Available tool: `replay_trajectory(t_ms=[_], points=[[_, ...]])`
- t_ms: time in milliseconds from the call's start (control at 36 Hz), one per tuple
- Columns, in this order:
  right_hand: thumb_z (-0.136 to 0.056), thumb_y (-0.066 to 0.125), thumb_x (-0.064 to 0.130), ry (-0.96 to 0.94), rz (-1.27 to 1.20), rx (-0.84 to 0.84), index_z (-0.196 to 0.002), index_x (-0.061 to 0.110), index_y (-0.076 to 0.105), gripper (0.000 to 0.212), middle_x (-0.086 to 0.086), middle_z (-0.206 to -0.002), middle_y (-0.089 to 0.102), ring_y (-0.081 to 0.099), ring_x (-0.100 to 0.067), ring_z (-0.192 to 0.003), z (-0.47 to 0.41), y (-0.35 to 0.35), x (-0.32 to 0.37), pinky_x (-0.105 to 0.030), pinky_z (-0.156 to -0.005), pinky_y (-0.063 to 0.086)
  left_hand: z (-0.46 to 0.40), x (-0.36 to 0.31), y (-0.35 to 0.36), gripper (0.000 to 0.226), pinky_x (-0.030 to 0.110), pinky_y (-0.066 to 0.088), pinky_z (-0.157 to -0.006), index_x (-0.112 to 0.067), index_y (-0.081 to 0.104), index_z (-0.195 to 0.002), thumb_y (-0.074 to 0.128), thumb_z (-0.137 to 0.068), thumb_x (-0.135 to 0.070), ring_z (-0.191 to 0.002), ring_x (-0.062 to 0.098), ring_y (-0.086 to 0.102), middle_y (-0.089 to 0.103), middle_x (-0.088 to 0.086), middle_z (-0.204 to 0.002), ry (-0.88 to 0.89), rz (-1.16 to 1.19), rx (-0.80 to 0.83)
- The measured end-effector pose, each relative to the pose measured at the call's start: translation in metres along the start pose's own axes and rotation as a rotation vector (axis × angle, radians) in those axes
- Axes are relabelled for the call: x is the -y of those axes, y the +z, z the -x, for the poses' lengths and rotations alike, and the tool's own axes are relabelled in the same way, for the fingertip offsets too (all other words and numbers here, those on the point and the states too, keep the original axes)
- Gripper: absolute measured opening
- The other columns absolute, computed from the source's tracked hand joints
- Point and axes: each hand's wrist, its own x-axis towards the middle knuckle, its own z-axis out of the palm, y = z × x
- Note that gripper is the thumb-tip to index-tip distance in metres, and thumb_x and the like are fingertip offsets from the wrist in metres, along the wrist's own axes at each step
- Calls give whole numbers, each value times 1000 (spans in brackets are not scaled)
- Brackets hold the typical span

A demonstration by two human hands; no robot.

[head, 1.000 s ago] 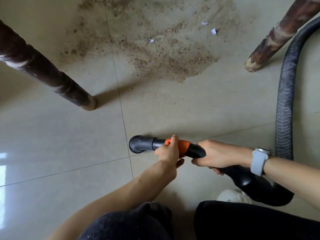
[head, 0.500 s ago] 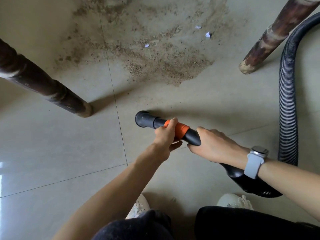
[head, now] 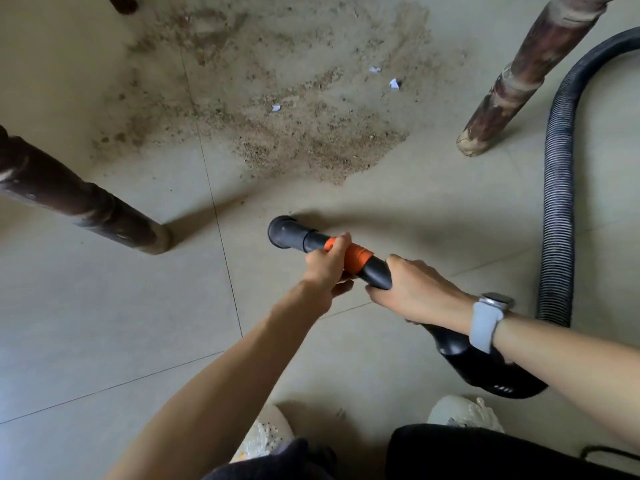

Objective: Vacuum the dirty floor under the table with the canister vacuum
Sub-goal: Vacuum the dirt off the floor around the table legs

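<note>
A black vacuum nozzle (head: 285, 232) with an orange collar (head: 358, 257) points at the tiled floor, its round mouth just short of a wide patch of brown dirt (head: 294, 126). My left hand (head: 327, 263) grips the tube at the orange collar. My right hand (head: 412, 289), with a grey watch on the wrist, grips the black handle behind it. Small white paper scraps (head: 394, 83) lie in the dirt. The ribbed black hose (head: 557, 209) curves up the right side. The canister is out of view.
Dark wooden table legs stand at the left (head: 104, 216) and the right (head: 512, 88), with a third foot at the top left (head: 121, 3). My white shoes (head: 464, 410) and dark trousers are at the bottom edge.
Both hands have pushed the nozzle forward across the floor, closer to the near edge of the dirt patch. The grips on the tube are unchanged.
</note>
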Motion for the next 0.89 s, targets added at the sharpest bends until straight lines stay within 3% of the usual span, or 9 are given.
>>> replay_trajectory(t_ms=[222,361,500,694,889], points=[[-88,57,41,-112,-35,52,-93,16,41,30,-1,-78,58,60,-21,-59,-26,19,34,-31,-54,45,-17,-12,-45,36,27,43,-49,-10,46,-108,54,-92,-40,-61,19,52,52,10,-83,57,-18,-122],[-85,60,46,-153,-235,156,-91,19,44,32,1,-73,62,65,-16,-54,-26,36,35,-27,-52,50,-24,-16,-79,23,28,42,-52,-15,47,-87,51,-94,-37,-62,18,48,49,7,-76,111,-33,-146],[-87,54,55,-156,-256,199,-97,17,44,41,-8,-74,69,62,-21,-50,-28,44,34,-30,-55,51,-30,-25,-95,22,27,43,-52,-15,47,-90,52,-95,-36,-62,16,50,51,7,-75,148,-43,-145],[-91,48,58,-192,-140,53,-99,11,43,48,-8,-78,64,65,-30,-67,-28,37,45,-42,-68,55,-31,-42,-90,23,27,42,-52,-15,46,-85,52,-95,-36,-60,17,48,49,7,-71,170,-14,-132],[-89,47,62,-74,-89,22,-93,16,42,47,-3,-70,62,63,-24,-53,-2,28,18,-36,-57,54,-19,-23,-60,25,24,41,-47,-12,45,-90,50,-95,-36,-55,16,47,49,7,-69,160,-66,-13]])
